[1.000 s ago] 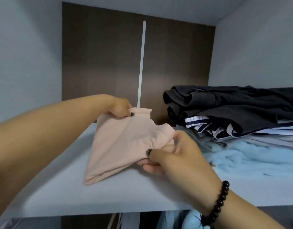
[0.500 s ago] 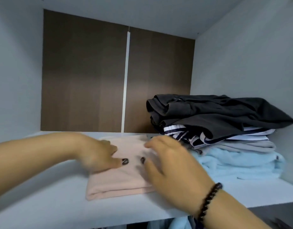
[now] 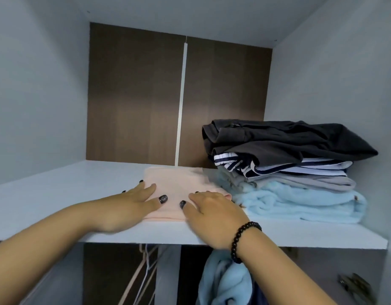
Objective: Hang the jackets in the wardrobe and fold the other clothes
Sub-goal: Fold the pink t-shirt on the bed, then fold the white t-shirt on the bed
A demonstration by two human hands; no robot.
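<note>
So, where I'm at w/ this, left to right:

left hand point(image 3: 132, 205): flat on the left edge of the pink folded top point(image 3: 179, 190), fingers straight & slightly spread, pressing down, not pinching anything.

pink folded top: lying flat on the wardrobe shelf point(image 3: 58, 190), mid-shelf, folded into a neat rectangle, right edge touching the stack. Looks done to me.

right hand point(image 3: 212, 214): palm down on the top's right front corner, fingers straight & close together, resting on it, nothing gripped. Bead bracelet point(image 3: 240, 238) on that wrist.

stack of folded clothes point(image 3: 289, 172): just beside the pink one, against the right wall. Light blue fleece at bottom, grey, striped navy/white, dark grey on top. Top piece a bit loose but folded enough.

below the shelf: hangers point(image 3: 143, 271) on the left, a light blue garment point(image 3: 223, 282) hanging under my right wrist. Can't tell if it's a jacket.

done/left: folding seems mostly sorted, approx. Can't see how many jackets or other clothes are still waiting outside this view.
</note>
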